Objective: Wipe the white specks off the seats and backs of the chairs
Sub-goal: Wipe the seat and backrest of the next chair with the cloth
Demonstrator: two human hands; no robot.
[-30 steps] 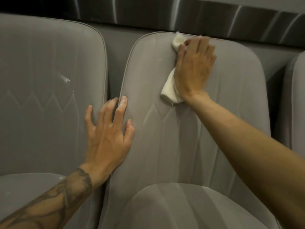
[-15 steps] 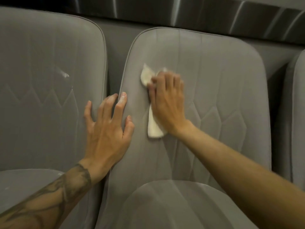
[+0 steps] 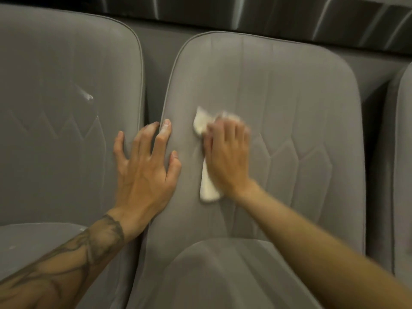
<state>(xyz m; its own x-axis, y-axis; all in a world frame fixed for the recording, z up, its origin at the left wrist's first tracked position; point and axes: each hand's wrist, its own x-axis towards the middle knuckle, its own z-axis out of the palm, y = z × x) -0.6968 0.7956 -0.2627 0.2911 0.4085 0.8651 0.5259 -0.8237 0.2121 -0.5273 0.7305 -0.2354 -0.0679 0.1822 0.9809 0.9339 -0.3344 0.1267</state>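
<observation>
Hands first: the left hand (image 3: 145, 170) lies flat with its fingers spread wide, holding nothing, on the left edge of the middle chair (image 3: 289, 85), where its back meets the gap beside the left chair (image 3: 55, 63). It has stayed in that spot through both earlier frames. The right hand (image 3: 227, 157) presses a white cloth (image 3: 207, 188) against the same chair back with its fingers laid out straight over it, not curled round it. This hand is smeared by motion, so its thumb cannot be made out.

A second ago the right hand and cloth were up at the top edge of the back, towards its centre. Half a second ago they had come down and leftward to the left-middle part. Now they sit a little lower again, just beside the left hand but not touching it.

The cloth is a folded strip, mostly covered by the palm. Its long axis runs up and down the backrest, leaning slightly. The ragged upper end pokes out past the fingertips, and the narrow lower end sticks out below the heel of the hand near the wrist.

On the left chair a white mark (image 3: 88, 97) shows on the back and small white specks (image 3: 82, 229) lie on its seat.
</observation>
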